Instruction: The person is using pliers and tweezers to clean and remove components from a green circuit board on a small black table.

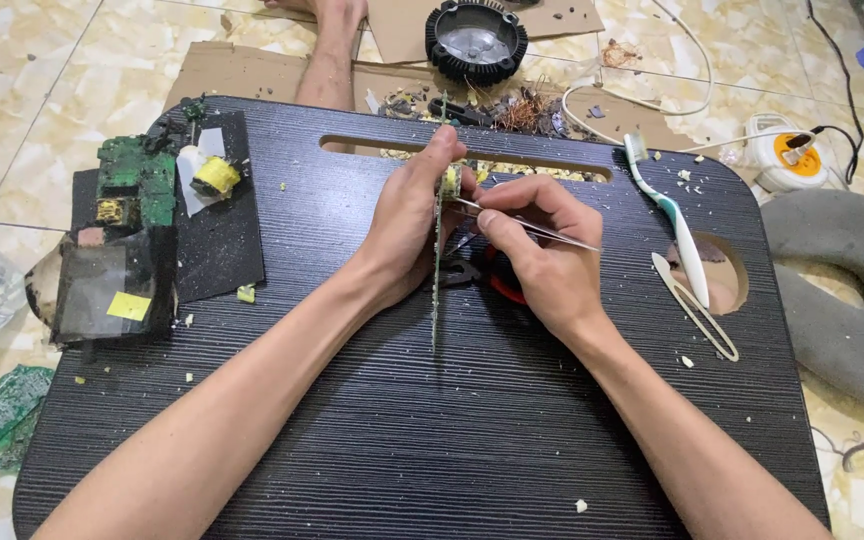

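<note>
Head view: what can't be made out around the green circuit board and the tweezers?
- Thin green circuit board, head view: seen edge-on, so both faces are hidden.
- Silver metal tweezers: tips at the board's yellow component too small to tell what they pinch.
- Left hand: its grip on the far face is hidden by the hand itself.
- Red-handled tool: mostly covered by the right hand.

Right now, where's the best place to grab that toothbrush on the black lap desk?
Take the toothbrush by the middle of its white and teal handle, coming from above. It lies flat on the lap desk, bristle head toward the far edge, free of both hands. Pinch across the narrow handle from its sides, since white tweezers lie close beside its near end.
</note>
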